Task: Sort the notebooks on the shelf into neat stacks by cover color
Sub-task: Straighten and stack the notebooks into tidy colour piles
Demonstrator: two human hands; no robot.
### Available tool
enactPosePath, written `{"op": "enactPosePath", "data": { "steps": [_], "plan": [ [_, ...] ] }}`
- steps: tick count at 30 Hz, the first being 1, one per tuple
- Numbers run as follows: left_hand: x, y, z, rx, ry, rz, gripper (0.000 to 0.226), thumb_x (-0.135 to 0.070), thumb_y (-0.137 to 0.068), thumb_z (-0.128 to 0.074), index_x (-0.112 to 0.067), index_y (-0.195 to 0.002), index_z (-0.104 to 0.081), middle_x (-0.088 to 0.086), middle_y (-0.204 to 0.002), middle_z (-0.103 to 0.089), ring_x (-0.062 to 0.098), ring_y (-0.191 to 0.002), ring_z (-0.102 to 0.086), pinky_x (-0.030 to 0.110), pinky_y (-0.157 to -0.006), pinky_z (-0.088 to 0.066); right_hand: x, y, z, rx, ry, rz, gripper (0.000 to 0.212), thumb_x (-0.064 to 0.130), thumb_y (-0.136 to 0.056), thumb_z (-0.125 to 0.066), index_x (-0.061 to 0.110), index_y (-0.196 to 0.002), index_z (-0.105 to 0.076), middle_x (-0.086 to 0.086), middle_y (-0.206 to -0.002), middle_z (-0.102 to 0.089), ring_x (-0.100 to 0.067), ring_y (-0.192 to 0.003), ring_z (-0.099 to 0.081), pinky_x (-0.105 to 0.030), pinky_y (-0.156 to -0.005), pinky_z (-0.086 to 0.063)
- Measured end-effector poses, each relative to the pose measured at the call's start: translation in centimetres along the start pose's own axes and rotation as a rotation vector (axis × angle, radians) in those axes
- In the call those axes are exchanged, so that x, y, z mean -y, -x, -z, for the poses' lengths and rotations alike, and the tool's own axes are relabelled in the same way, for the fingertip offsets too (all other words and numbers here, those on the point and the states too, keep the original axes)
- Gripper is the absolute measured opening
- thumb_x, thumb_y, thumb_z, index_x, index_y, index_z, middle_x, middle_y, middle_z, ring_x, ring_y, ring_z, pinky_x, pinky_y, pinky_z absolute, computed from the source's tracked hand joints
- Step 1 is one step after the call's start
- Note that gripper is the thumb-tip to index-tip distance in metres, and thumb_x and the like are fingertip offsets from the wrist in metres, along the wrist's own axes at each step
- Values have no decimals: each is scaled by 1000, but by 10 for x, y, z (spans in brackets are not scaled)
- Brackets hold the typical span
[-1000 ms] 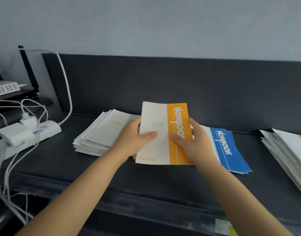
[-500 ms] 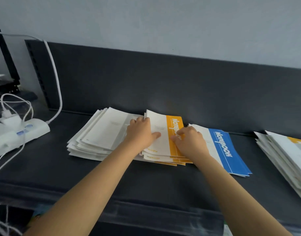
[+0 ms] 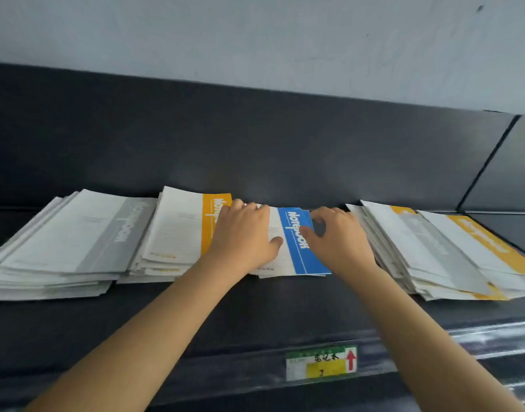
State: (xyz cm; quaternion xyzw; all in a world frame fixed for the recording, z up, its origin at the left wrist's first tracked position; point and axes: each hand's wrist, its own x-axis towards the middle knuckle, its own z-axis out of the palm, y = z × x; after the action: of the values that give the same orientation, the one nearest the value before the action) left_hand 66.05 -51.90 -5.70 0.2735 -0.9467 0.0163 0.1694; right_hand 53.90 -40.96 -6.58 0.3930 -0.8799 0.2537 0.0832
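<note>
Nearest, at 6 o'clock: clear plastic front rail (image 3: 433, 343) along the shelf lip, carrying a green, white and yellow price label (image 3: 320, 362) with a red up-arrow and handwritten characters that are too blurred to read. Behind it is a bare strip of the dark grey metal shelf (image 3: 255, 307), open across the full width, with both forearms crossing it. At centre is the stack of white notebooks with blue spine bands (image 3: 300, 254), its near edge roughly squared, "Notebook" printed sideways on the band. The left hand (image 3: 243, 236) lies flat on the white part, fingers extended and released, thumb splayed on the cover. The right hand (image 3: 338, 242) has its fingers arched over the stack's right edge and its thumb tip on the blue band, grasping that edge. Just beside, at 10 o'clock, is the stack of white notebooks with orange bands (image 3: 178, 230), same wording. At 9 o'clock, touching it, is a fanned stack of white notebooks with grey bands (image 3: 77, 239), edges ragged. At 3 o'clock is a mixed pile of grey-band and orange-band notebooks (image 3: 433, 254), skewed, with a narrow gap between it and the right hand. At 12 o'clock the dark shelf back panel (image 3: 255, 144) stands close behind all the stacks, with a pale wall (image 3: 255, 34) above.
</note>
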Motion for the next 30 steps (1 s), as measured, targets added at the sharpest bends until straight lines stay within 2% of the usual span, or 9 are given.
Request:
{"op": "enactPosePath", "data": {
  "steps": [5, 8, 12, 15, 19, 23, 27, 29, 30],
  "plan": [
    [-88, -26, -21, 38, -17, -28, 61, -66, -88, -46, -18, -123, -54, -1, -120, -61, 24, -117, -47, 34, -94, -35, -89, -7, 45, 33, 14, -61, 48, 46, -87, -59, 16, -125, -57, 0, -121, -62, -23, -118, -50, -32, -93, -41],
    [-148, -46, -29, 80, 77, -12, 64, -68, -88, -44, -16, -124, -54, -1, -122, -60, 24, -118, -47, 35, -94, -37, -151, -16, 75, 93, 75, -128, 49, 48, -88, -57, 16, -125, -57, 1, -119, -63, -20, -115, -53, -30, -88, -42],
    [-212, -68, -38, 189, 266, 88, 50, -65, -86, -52, -18, -104, -55, -2, -110, -61, 21, -105, -54, 33, -75, -42, -226, -33, 98, 200, 253, -198, 43, 51, -90, -53, 9, -80, -55, -2, -78, -55, -24, -81, -52, -28, -61, -37],
    [-237, -74, -46, 200, 302, 173, 54, -58, -86, -58, -13, -117, -57, -1, -108, -61, 20, -99, -57, 36, -81, -51, -252, -42, 97, 306, 302, -166, 52, 57, -91, -46, 13, -63, -41, 1, -64, -45, -23, -78, -46, -28, -72, -33],
    [-242, -79, -47, 196, 446, 304, 58, -48, -84, -65, -13, -129, -54, -1, -124, -58, 20, -113, -55, 34, -91, -48, -260, -55, 78, 343, 250, -124, 57, 66, -88, -36, 13, -78, -52, -2, -81, -55, -26, -98, -53, -35, -93, -28],
    [-229, -85, -45, 183, 555, 429, 35, -39, -82, -72, -21, -101, -49, -6, -98, -55, 16, -97, -56, 37, -88, -51, -259, -61, 66, 359, 92, -118, 57, 65, -87, -38, 13, -90, -62, -1, -87, -59, -28, -106, -48, -34, -83, -26],
    [-222, -90, -44, 171, 687, 514, 40, -31, -79, -77, -28, -72, -37, -1, -91, -52, 17, -84, -52, 35, -78, -48, -257, -58, 69, 343, -80, -150, 53, 58, -90, -44, 13, -104, -66, -3, -102, -62, -28, -113, -43, -33, -82, -26],
    [-220, -90, -45, 148, 753, 509, 29, -32, -79, -77, -28, -76, -48, 1, -94, -55, 19, -88, -54, 34, -80, -45, -256, -57, 69, 342, -107, -164, 51, 57, -91, -44, 12, -104, -65, -3, -96, -60, -28, -110, -44, -32, -81, -28],
    [-220, -89, -45, 143, 779, 494, 21, -33, -80, -76, -25, -90, -59, 1, -103, -59, 18, -97, -57, 34, -85, -46, -253, -56, 70, 347, -117, -166, 50, 56, -91, -44, 11, -104, -64, -2, -94, -59, -26, -106, -45, -32, -83, -30]
  ]
}}
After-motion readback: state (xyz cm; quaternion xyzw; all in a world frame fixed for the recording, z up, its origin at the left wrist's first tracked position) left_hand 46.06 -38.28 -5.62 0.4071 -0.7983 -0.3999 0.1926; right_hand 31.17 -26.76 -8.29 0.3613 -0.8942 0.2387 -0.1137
